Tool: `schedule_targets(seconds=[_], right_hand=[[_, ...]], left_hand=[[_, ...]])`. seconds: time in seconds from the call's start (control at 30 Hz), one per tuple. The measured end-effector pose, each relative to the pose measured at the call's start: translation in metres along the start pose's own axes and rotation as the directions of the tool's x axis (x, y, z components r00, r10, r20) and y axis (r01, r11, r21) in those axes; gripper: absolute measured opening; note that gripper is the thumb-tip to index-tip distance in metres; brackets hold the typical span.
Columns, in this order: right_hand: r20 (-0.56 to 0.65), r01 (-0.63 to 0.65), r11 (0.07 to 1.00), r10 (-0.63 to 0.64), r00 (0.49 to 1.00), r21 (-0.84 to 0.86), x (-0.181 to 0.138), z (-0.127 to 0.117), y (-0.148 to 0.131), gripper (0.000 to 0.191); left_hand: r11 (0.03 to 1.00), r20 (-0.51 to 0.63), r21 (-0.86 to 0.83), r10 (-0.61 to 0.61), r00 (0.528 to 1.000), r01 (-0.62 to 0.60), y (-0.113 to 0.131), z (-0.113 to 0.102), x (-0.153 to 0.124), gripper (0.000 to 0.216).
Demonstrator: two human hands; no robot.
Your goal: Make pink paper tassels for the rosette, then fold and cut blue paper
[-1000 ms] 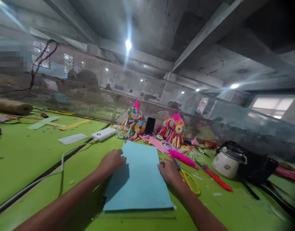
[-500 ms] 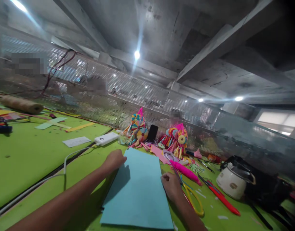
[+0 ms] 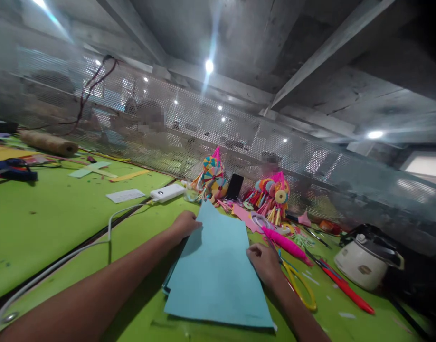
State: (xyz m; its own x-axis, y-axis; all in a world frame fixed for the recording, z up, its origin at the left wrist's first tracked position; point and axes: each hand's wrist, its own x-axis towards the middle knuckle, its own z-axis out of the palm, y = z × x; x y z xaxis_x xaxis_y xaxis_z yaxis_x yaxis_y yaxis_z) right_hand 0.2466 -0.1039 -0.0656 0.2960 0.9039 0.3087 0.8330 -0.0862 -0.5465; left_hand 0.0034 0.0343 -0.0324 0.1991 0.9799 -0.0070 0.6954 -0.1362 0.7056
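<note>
A light blue sheet of paper (image 3: 221, 266) lies lengthwise before me, its near edge slightly raised above the green table. My left hand (image 3: 185, 224) grips its left edge near the far corner, thumb on top. At the right edge, my right hand (image 3: 264, 260) is closed with its fingers curled on the paper's side. Beneath the sheet's left side, the edge of a darker flat thing (image 3: 167, 281) peeks out; most of it is hidden. Scissors with yellow handles (image 3: 303, 287) lie just right of my right hand, beside a bright pink bundle (image 3: 287, 244).
Colourful tasselled paper ornaments (image 3: 213, 175) and a black phone (image 3: 235, 186) stand by the perforated screen (image 3: 189, 137). A white power bank (image 3: 167, 192) trails a cable at left. Red-handled scissors (image 3: 349, 289) and a white kettle-like pot (image 3: 362, 263) are at right, a twine spool (image 3: 49, 142) far left.
My view has shifted, so the scene sits further right and higher. The blue sheet's near end has lifted and swung right, exposing more of the flat thing under its left side.
</note>
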Motion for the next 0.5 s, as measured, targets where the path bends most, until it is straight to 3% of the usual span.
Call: schedule_targets(seconds=[0.23,0.37,0.43,0.5], right_hand=[[0.028,-0.003,1.000,0.003,1.000,0.008,-0.006,-0.006,-0.002,0.033],[-0.052,0.243,0.968,-0.247,0.968,-0.065,-0.020,-0.018,-0.026,0.025],[0.020,0.394,0.919,-0.394,0.919,0.008,-0.031,-0.021,-0.045,0.024],[0.189,0.515,0.853,-0.522,0.832,0.087,-0.042,-0.021,-0.066,0.026]], left_hand=[[0.985,0.010,0.166,0.040,0.999,-0.042,-0.008,-0.002,0.008,0.027],[0.958,0.005,0.277,0.083,0.996,-0.082,-0.013,-0.006,0.009,0.028],[0.941,-0.004,0.320,0.116,0.993,-0.108,-0.015,-0.007,0.007,0.028],[0.926,-0.015,0.354,0.149,0.989,-0.134,-0.015,-0.007,0.005,0.029]])
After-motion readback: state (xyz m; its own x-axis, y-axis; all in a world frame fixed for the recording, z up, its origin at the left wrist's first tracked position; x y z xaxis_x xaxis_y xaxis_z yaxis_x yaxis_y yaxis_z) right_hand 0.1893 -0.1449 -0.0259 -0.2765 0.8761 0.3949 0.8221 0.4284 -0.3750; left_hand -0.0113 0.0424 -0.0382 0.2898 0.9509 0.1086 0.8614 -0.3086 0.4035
